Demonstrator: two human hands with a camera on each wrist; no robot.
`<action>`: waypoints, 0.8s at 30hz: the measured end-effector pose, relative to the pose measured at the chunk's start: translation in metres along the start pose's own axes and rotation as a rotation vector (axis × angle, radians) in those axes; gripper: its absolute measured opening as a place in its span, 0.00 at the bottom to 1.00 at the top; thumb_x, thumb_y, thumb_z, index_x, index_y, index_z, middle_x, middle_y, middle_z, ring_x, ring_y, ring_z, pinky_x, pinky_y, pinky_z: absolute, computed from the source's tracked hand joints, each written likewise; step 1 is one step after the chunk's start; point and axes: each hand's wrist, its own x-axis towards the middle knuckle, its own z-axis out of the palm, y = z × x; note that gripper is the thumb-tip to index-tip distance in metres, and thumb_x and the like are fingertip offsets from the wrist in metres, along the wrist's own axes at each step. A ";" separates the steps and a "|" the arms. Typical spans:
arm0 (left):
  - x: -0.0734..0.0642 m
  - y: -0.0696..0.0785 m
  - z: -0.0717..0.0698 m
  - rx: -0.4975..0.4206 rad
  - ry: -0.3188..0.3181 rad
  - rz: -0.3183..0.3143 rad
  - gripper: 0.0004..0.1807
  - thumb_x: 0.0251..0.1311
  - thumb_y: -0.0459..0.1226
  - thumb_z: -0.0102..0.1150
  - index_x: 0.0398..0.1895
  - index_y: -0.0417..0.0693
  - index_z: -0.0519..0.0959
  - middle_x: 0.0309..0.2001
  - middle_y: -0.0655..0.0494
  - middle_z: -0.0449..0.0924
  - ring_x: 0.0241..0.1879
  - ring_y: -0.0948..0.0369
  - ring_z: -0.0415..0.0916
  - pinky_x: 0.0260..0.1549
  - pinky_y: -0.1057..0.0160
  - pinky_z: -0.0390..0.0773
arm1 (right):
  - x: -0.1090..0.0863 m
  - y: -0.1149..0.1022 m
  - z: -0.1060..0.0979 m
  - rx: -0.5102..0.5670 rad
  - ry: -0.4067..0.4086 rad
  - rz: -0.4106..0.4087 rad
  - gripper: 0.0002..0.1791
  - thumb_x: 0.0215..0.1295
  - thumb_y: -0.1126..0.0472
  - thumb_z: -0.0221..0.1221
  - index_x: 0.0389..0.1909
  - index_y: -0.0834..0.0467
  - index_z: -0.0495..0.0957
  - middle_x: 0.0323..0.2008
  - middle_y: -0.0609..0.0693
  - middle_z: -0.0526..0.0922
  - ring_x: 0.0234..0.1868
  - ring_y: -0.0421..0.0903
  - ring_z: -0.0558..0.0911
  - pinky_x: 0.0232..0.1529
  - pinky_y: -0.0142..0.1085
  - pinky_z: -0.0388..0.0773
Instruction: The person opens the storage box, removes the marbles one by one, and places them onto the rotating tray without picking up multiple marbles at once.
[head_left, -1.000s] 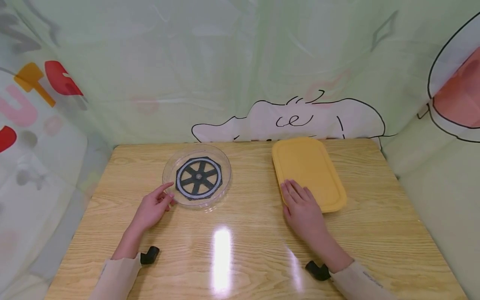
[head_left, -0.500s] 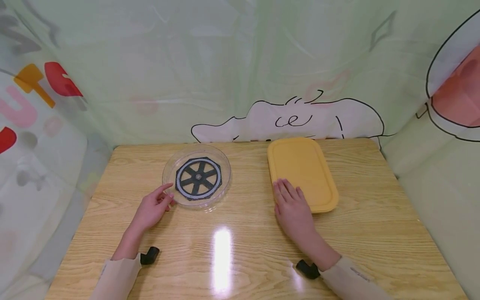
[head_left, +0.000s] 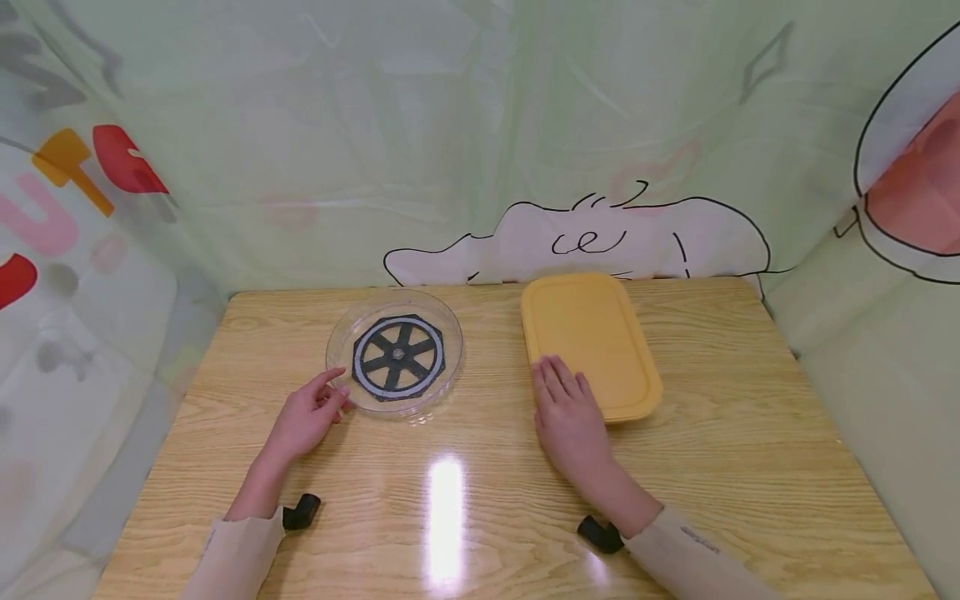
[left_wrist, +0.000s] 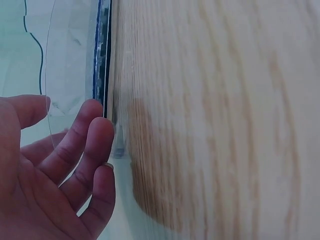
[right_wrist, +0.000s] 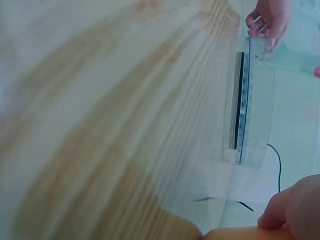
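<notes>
A clear round dish (head_left: 341,329) with a black spoked wheel shape (head_left: 398,354) in its middle stands at the left of the wooden table. My left hand (head_left: 307,417) holds its near left edge; in the left wrist view the thumb (left_wrist: 35,109) is at the upper rim and the other fingers curl in against the side. Right of centre lies a yellow rounded-rectangle lid (head_left: 600,329) with a raised border. My right hand (head_left: 572,429) rests on its near left corner, fingers straight. The right wrist view shows a finger (right_wrist: 282,207) on the lid's edge.
The wooden table (head_left: 495,483) reaches back to a pale green printed curtain (head_left: 360,150). Bare tabletop shows between dish and lid. Black wrist pieces (head_left: 302,512) stick out from both beige sleeves (head_left: 240,554). A bright light reflection lies at the front middle.
The yellow lid has slid left across the table together with my right hand, closer to the dish. The left hand and the clear dish have stayed in place.
</notes>
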 end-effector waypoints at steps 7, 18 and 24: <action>0.000 0.000 0.000 0.000 0.000 -0.003 0.25 0.74 0.41 0.53 0.70 0.41 0.67 0.36 0.49 0.83 0.30 0.55 0.78 0.29 0.65 0.75 | 0.005 -0.008 0.002 -0.028 0.001 0.005 0.34 0.56 0.67 0.69 0.64 0.70 0.72 0.64 0.64 0.73 0.69 0.59 0.69 0.62 0.58 0.67; 0.000 -0.001 0.000 0.000 -0.001 -0.001 0.25 0.74 0.40 0.53 0.70 0.41 0.67 0.36 0.49 0.83 0.29 0.56 0.77 0.29 0.64 0.76 | 0.011 -0.015 0.007 -0.003 0.020 0.012 0.31 0.59 0.66 0.66 0.64 0.70 0.72 0.63 0.65 0.74 0.67 0.60 0.71 0.60 0.58 0.70; 0.001 -0.003 0.000 -0.001 -0.007 0.007 0.27 0.74 0.41 0.52 0.72 0.42 0.64 0.36 0.50 0.83 0.29 0.56 0.77 0.32 0.62 0.75 | 0.012 -0.019 0.006 0.020 -0.030 0.039 0.31 0.62 0.64 0.65 0.66 0.69 0.70 0.65 0.64 0.72 0.69 0.58 0.69 0.63 0.56 0.67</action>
